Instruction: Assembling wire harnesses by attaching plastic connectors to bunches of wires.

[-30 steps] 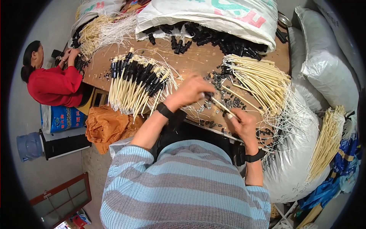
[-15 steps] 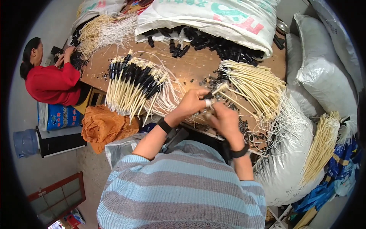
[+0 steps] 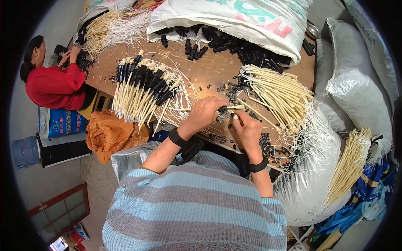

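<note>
My left hand [image 3: 204, 113] is closed around a cream tube fitted with a black plastic sleeve [image 3: 222, 109], held level over the front of the table. The tube's cream tip sticks out to the right of the sleeve. At that tip, my right hand [image 3: 248, 130] pinches with thumb and forefinger; whether a small part sits between them I cannot tell. Finished-looking cream tubes with black sleeves [image 3: 144, 81] lie in a fanned pile to the left, white cords trailing. Bare cream tubes [image 3: 278, 98] lie bundled to the right. Small dark clips [image 3: 233, 91] are scattered around my hands.
A white woven sack [image 3: 234, 21] spills black sleeves [image 3: 251, 52] at the table's back. Stuffed pale sacks [image 3: 356, 71] and another tube bundle [image 3: 349, 165] flank the right side. An orange bag [image 3: 109, 134] lies left. A co-worker in a red top [image 3: 54, 85] handles parts at the far left.
My right hand, blurred before, has drawn in to the tube's tip and now shows sharply. The sleeved tube has turned level between my hands. The whole view has shifted slightly.
</note>
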The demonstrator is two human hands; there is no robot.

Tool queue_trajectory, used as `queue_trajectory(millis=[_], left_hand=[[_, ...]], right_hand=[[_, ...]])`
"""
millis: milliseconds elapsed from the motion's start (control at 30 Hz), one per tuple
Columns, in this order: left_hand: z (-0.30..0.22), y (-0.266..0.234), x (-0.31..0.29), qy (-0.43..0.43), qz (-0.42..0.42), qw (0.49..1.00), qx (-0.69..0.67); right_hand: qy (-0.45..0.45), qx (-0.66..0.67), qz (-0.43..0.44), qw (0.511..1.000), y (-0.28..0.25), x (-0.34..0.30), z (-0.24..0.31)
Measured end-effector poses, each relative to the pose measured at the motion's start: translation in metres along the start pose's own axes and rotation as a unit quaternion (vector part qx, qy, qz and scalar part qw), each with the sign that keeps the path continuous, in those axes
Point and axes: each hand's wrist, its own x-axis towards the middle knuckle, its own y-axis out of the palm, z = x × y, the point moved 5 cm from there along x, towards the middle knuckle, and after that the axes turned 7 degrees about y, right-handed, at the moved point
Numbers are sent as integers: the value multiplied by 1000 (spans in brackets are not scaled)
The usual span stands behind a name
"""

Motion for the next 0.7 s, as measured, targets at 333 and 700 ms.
queue_trajectory(millis=[333,700], left_hand=[[-15,6,2,-21,70,996,-50],[-19,-19,7,106,-91,982,-127]], right_hand=[[31,76,51,995,7,-4,0],[-20,123,50,991,9,-8,12]])
